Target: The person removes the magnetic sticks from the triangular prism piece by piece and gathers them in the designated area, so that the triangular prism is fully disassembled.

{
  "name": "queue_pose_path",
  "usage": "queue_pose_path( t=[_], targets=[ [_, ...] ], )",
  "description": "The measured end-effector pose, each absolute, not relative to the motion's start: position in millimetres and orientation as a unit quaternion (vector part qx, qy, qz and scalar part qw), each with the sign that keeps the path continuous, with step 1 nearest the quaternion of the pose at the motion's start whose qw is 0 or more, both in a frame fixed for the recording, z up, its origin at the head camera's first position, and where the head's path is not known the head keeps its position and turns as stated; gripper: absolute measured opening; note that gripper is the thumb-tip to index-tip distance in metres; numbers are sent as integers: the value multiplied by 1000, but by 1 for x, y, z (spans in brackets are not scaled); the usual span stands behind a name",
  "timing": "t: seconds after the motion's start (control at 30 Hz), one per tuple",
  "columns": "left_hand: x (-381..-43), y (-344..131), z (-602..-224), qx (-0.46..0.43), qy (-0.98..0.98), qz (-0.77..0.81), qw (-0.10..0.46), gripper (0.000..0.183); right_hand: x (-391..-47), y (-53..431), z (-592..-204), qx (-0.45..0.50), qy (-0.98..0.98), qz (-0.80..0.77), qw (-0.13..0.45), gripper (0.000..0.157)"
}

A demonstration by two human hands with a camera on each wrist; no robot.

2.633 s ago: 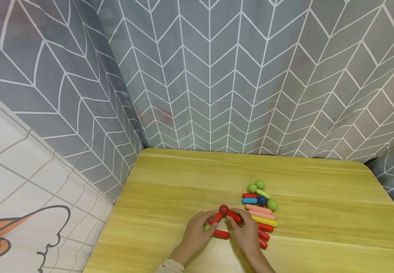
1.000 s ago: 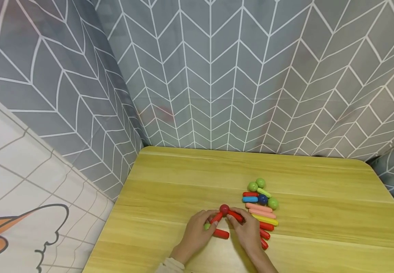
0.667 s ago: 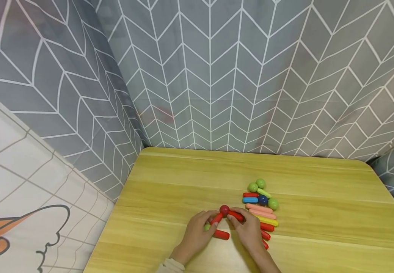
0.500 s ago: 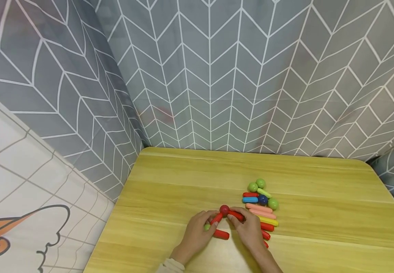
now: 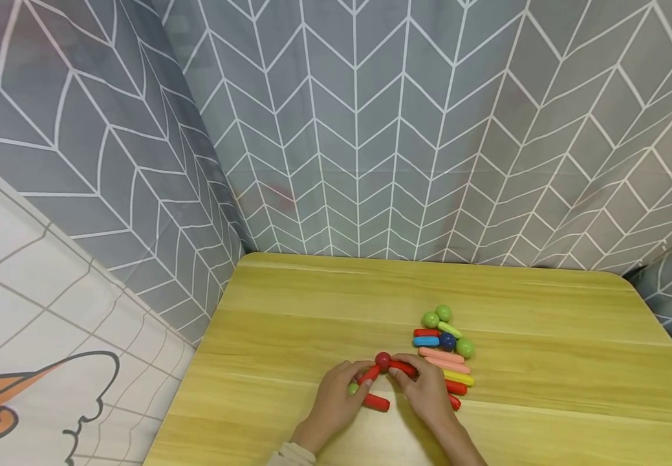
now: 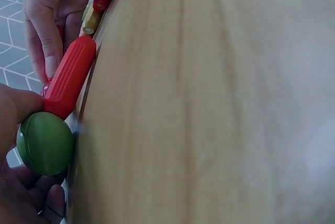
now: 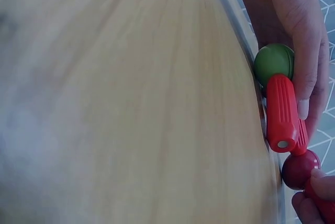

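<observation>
My left hand (image 5: 334,400) pinches a red magnetic rod (image 5: 369,374) between thumb and fingers. A dark red ball (image 5: 383,360) joins that rod's far end, and a green ball (image 6: 46,143) sits at its near end. From the green ball a further red rod (image 5: 376,402) points right, its other end free. My right hand (image 5: 427,390) holds another red rod (image 5: 402,367), which meets the dark red ball; the fingers cover part of it. Together the pieces form a bent, unclosed chain on the table, also seen in the right wrist view with the green ball (image 7: 274,60).
Right of my hands lie loose pieces: green balls (image 5: 465,348), a dark blue ball (image 5: 447,342), a blue rod (image 5: 425,341), salmon rods (image 5: 442,355), a yellow rod (image 5: 459,377) and red rods (image 5: 456,387). A patterned curtain (image 5: 359,129) hangs behind the wooden table (image 5: 312,285).
My right hand and forearm have shifted slightly to the right, now covering the lowest loose red rod. Both hands keep their hold on the same rods; the joined pieces have barely moved.
</observation>
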State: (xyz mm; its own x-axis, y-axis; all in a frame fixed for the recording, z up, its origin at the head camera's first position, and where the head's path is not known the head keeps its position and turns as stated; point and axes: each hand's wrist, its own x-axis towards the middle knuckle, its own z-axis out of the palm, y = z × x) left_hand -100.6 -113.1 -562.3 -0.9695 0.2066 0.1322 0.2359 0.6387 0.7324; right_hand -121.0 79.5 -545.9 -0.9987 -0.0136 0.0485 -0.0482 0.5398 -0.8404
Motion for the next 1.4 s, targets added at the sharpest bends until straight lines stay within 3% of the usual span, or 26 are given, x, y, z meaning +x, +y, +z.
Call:
queue_pose_path(
  t=[1.4],
  targets=[
    [-100, -110, -561, -119, -913, -391, 23, 30, -124, 89, -544, -25, -845, 533, -31, 18]
  ],
)
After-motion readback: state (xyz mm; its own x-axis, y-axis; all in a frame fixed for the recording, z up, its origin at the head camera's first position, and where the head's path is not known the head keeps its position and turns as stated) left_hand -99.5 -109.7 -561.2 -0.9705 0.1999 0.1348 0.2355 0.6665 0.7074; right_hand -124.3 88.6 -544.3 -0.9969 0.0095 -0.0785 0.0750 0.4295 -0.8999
